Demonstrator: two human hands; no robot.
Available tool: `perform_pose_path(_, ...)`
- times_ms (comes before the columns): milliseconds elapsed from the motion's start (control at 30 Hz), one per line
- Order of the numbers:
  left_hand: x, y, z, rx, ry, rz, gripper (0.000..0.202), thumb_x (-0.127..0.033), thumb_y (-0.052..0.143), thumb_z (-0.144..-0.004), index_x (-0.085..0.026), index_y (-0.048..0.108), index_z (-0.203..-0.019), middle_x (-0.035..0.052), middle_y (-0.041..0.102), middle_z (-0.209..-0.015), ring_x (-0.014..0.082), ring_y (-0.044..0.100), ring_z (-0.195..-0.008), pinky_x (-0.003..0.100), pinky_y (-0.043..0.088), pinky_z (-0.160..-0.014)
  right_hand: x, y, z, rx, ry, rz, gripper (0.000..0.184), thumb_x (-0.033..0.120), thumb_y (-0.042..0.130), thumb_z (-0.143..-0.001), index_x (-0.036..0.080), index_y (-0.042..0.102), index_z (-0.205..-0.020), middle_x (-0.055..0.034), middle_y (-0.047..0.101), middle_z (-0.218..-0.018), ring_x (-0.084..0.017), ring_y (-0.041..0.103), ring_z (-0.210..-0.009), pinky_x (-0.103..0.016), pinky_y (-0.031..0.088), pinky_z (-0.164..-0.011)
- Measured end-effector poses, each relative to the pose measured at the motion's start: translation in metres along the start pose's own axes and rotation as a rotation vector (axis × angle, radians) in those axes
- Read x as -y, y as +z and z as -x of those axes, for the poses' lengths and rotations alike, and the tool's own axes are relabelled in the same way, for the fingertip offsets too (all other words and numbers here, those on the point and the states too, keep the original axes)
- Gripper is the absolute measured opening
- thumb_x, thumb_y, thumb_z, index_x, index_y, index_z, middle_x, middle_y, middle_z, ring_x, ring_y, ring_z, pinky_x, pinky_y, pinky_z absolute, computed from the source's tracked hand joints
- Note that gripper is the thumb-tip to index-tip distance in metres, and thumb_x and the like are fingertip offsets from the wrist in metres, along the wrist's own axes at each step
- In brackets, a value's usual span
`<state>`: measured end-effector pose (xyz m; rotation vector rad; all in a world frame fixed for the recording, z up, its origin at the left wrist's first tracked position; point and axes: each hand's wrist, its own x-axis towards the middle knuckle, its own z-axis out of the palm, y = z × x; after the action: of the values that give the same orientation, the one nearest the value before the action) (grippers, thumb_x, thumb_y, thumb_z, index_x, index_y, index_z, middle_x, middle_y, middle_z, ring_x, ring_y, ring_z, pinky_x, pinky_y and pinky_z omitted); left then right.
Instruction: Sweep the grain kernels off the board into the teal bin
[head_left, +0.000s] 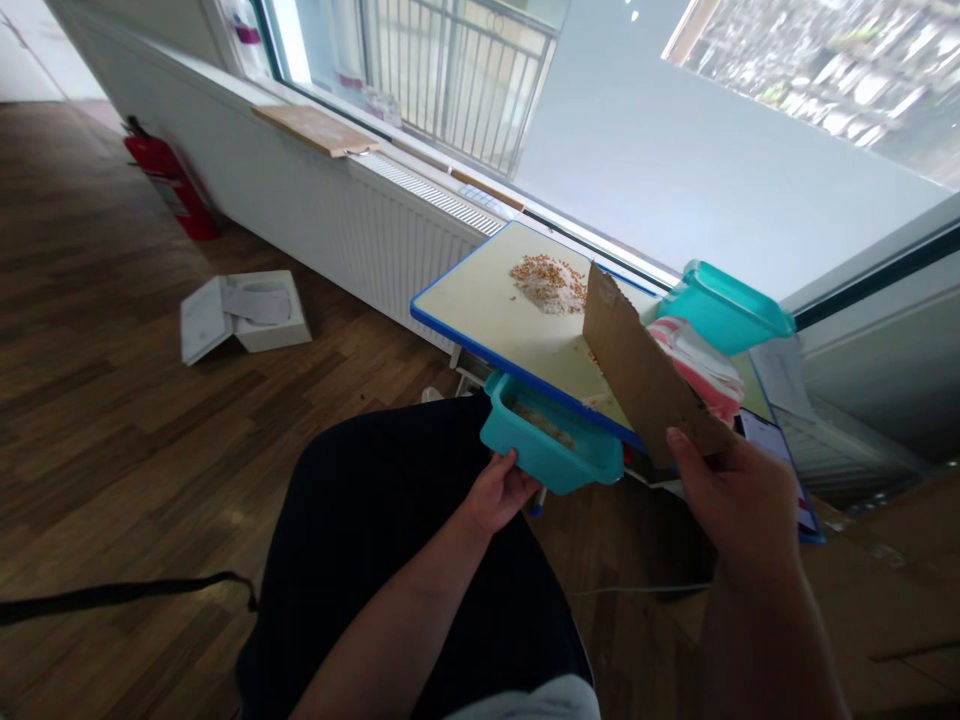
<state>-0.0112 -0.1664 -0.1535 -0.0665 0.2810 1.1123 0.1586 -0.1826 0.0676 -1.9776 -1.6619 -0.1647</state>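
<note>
My left hand (pixel 496 490) grips the near side of a teal plastic tub (pixel 551 440), held just below the front edge of a small blue-rimmed table (pixel 480 305). Some grains lie inside the tub. My right hand (pixel 731 495) pinches a brown cardboard sheet (pixel 637 375) that stands on edge across the tabletop, slanting toward the tub. A pile of white and brown grains (pixel 551 283) sits at the far side of the table, apart from the cardboard.
A teal lid or tub (pixel 724 305) and a pink-and-white cloth (pixel 697 362) lie on the table's right. A white radiator (pixel 390 235) runs under the window. On the wooden floor lie an open white box (pixel 240 315) and a red extinguisher (pixel 169 180).
</note>
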Motion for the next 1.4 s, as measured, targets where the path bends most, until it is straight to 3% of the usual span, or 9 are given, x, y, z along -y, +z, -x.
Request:
perform_pose_path(133,0.000,-0.001,-0.001,0.000,0.002,0.000,0.054,-0.028,0.077,-0.081,-0.021,0.054,-0.129,0.0084,0.068,-0.113,0.0215,0.067,-0.096,0.040,0.052,-0.094,0.004,0.001,0.004,-0.017,-0.040,-0.016,0.034,0.053,0.061,-0.078,0.022,0.075,-0.080,-0.0077,0.070,-0.064,-0.026,0.065,-0.062,-0.034,0.042,-0.057)
perform_pose_path(333,0.001,-0.002,-0.001,0.006,0.008,-0.012,0.051,-0.029,0.078,-0.079,-0.019,0.055,-0.124,0.0086,0.068,-0.113,0.0219,0.067,-0.098,0.041,0.052,-0.095,0.017,-0.001,0.013,-0.066,-0.046,0.004,0.034,0.051,0.061,-0.081,0.020,0.076,-0.082,-0.0079,0.071,-0.065,-0.024,0.065,-0.063,-0.033,0.041,-0.059)
perform_pose_path(567,-0.001,0.000,0.002,-0.017,-0.003,-0.008,0.049,-0.027,0.077,-0.080,-0.020,0.055,-0.124,0.0090,0.067,-0.114,0.0236,0.066,-0.103,0.043,0.052,-0.098,0.018,-0.002,0.018,-0.038,-0.040,-0.027,0.037,0.055,0.062,-0.079,0.020,0.073,-0.073,-0.0071,0.067,-0.060,-0.023,0.063,-0.059,-0.032,0.041,-0.057)
perform_pose_path(833,-0.002,0.003,0.002,-0.008,0.007,0.008,0.049,-0.026,0.077,-0.080,-0.022,0.056,-0.123,0.0076,0.067,-0.114,0.0234,0.066,-0.102,0.046,0.051,-0.100,0.033,-0.005,0.025,-0.024,-0.091,-0.071,0.029,0.048,0.064,-0.079,0.021,0.074,-0.073,-0.0022,0.063,-0.053,-0.020,0.060,-0.053,-0.030,0.041,-0.053)
perform_pose_path(1100,-0.003,0.002,0.002,-0.009,0.022,0.021,0.049,-0.026,0.078,-0.080,-0.022,0.055,-0.123,0.0069,0.068,-0.114,0.0223,0.067,-0.101,0.044,0.053,-0.097,0.041,-0.007,0.030,-0.001,-0.080,-0.056,0.032,0.049,0.064,-0.079,0.020,0.076,-0.078,-0.0029,0.064,-0.053,-0.019,0.061,-0.054,-0.029,0.040,-0.051)
perform_pose_path(1267,-0.004,0.001,0.001,-0.025,0.020,0.018,0.045,-0.026,0.076,-0.081,-0.022,0.056,-0.121,0.0060,0.069,-0.110,0.0209,0.067,-0.098,0.043,0.052,-0.098,0.048,-0.007,0.036,-0.032,-0.027,-0.046,0.032,0.051,0.064,-0.080,0.021,0.074,-0.074,-0.0023,0.065,-0.055,-0.019,0.061,-0.056,-0.029,0.041,-0.054)
perform_pose_path(1400,-0.006,0.002,0.002,-0.018,0.028,0.027,0.045,-0.025,0.076,-0.081,-0.022,0.056,-0.121,0.0064,0.069,-0.112,0.0214,0.068,-0.099,0.044,0.052,-0.099,0.046,-0.007,0.033,0.018,-0.053,-0.027,0.033,0.051,0.063,-0.080,0.021,0.074,-0.071,-0.0028,0.064,-0.054,-0.020,0.061,-0.054,-0.030,0.043,-0.054)
